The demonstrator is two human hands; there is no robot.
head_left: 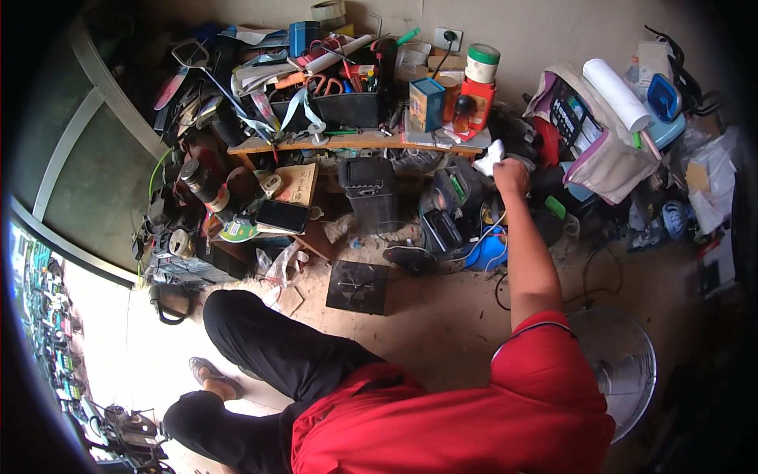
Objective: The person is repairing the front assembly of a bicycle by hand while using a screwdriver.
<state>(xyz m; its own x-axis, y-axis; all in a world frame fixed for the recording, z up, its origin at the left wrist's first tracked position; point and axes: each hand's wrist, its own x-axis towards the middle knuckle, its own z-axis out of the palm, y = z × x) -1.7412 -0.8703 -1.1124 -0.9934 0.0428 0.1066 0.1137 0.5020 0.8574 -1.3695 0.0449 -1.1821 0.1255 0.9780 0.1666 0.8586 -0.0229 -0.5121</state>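
My right arm reaches out ahead, and my right hand point(513, 177) is closed around a small white thing point(489, 159) that looks like crumpled tissue or cloth. It is beside the right end of a low wooden shelf point(347, 143). Just left of that hand sits a dark device with a green part point(456, 188), with a blue item point(487, 251) and a white cable lower down. On the shelf close by stand a red container point(478, 101), a white jar with a green lid point(482, 63) and a blue box point(426, 104). My left hand does not show.
A black battery-like block point(366, 192) stands before the shelf, and a flat black square point(358, 287) lies on the floor. A phone point(282, 216) rests on a small cluttered stand at left. Bags point(616, 150) crowd the right. A clear round basin point(632, 371) is beside me.
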